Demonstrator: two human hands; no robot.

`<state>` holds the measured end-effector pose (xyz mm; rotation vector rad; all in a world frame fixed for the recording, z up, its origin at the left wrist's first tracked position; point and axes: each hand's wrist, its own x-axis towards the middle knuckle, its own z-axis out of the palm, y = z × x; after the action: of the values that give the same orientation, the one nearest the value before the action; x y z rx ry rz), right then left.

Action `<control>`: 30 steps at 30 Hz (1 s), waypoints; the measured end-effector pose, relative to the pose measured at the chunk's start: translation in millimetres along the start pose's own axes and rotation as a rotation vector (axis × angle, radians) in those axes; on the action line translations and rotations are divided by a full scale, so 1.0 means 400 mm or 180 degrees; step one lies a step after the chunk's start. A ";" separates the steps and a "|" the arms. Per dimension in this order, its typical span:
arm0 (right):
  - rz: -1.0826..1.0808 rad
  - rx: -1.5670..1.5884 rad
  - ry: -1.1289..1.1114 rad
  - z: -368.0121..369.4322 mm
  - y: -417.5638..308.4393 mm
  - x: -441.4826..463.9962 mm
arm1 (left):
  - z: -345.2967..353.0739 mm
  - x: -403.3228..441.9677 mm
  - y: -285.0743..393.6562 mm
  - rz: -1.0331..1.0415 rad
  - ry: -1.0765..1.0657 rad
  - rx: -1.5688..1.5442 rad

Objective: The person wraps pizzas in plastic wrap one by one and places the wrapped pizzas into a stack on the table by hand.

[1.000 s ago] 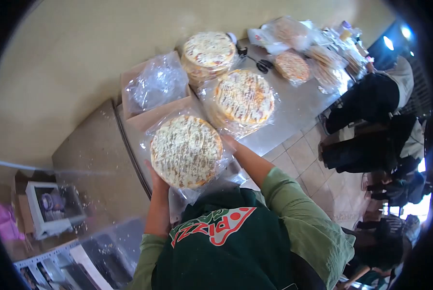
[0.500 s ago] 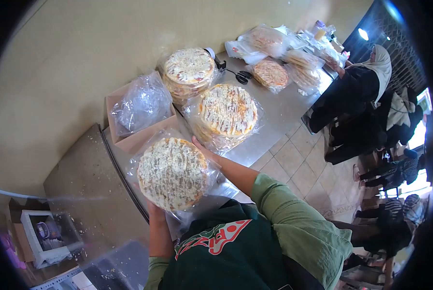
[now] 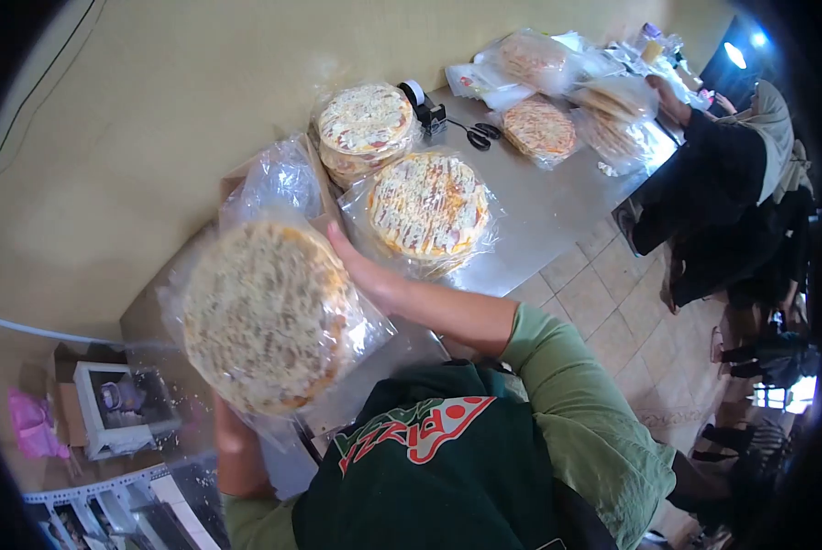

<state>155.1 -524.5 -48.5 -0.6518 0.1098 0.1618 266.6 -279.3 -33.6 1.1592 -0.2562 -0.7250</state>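
A plastic-bagged pizza with crumbly white topping is lifted close in front of me, slightly blurred. My right hand grips its right side, thumb along the edge. On the lower left, my left hand supports it; its fingers are hidden beneath the pizza. Just beyond my right hand stands a stack of bagged pizzas with a streaked topping. Behind that is another bagged pizza stack. An open cardboard box holding clear plastic bags is partly covered by the held pizza.
A tape dispenser and black scissors lie on the metal table. Farther along are a bagged pizza and bagged flat crusts. A person in dark clothes stands at the far end. Shelving is at lower left.
Both hands have raised the bagged pizza and moved it left, toward the camera, so it looks larger and now covers part of the box. My view has shifted somewhat.
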 end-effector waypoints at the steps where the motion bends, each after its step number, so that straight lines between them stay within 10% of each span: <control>1: -0.0047 -0.0048 -0.0018 0.010 -0.052 -0.017 | 0.067 0.016 0.039 0.0093 -0.0107 0.0118; 6: -0.0741 -0.1345 0.0501 -0.092 -0.360 -0.104 | 0.441 0.160 0.117 0.0387 -0.0668 0.0359; 13: -0.0767 -0.0552 0.0233 -0.356 -0.719 -0.384 | 0.870 0.429 -0.151 -0.0185 -0.1146 -0.0722; 23: -0.0204 0.0647 0.0706 -0.832 -0.662 -0.521 | 0.942 0.595 -0.652 -0.1685 -0.0913 -0.2193; 30: -0.0150 0.0955 0.0845 -1.061 -0.585 -0.441 | 0.964 0.639 -0.676 -0.1403 -0.0552 -0.1745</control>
<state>3.5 -987.3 -217.8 -0.3732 0.3670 0.0112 146.0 -784.2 -166.3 0.6283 0.0631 -1.1993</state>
